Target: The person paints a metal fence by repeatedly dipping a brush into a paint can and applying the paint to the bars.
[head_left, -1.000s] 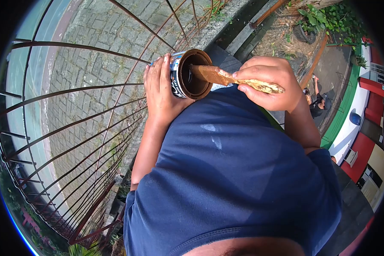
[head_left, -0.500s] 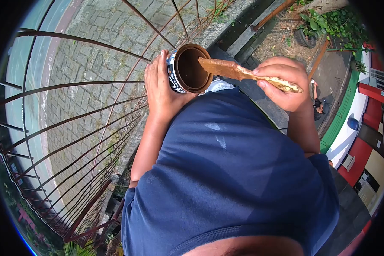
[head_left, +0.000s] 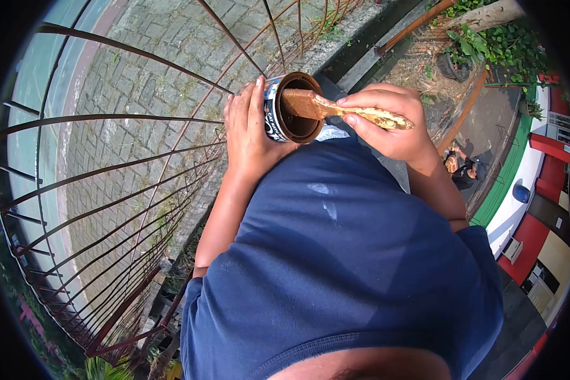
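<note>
My left hand (head_left: 247, 126) is wrapped around the side of a paint can (head_left: 272, 113), which is tipped so its open mouth faces me. Brown paint coats the can's rim and inner wall. Between the thumb and fingers of my right hand (head_left: 389, 120) is the handle of a paintbrush (head_left: 373, 116), its grip blotched with pale and yellowish paint. The brush's wide brown head lies across the can's mouth, with its tip inside the opening. Where the fingers of my left hand pass behind the can, they are hidden.
A rusty metal bar fence (head_left: 139, 118) curves along my left, with stone paving (head_left: 149, 82) behind it. At the right another person (head_left: 463, 170) is near a green strip and a red and white building. Plants (head_left: 487, 47) grow at the upper right.
My right hand has moved left, bringing the brush head from the can's right rim into its mouth. The can and my left hand have shifted slightly right and down.
</note>
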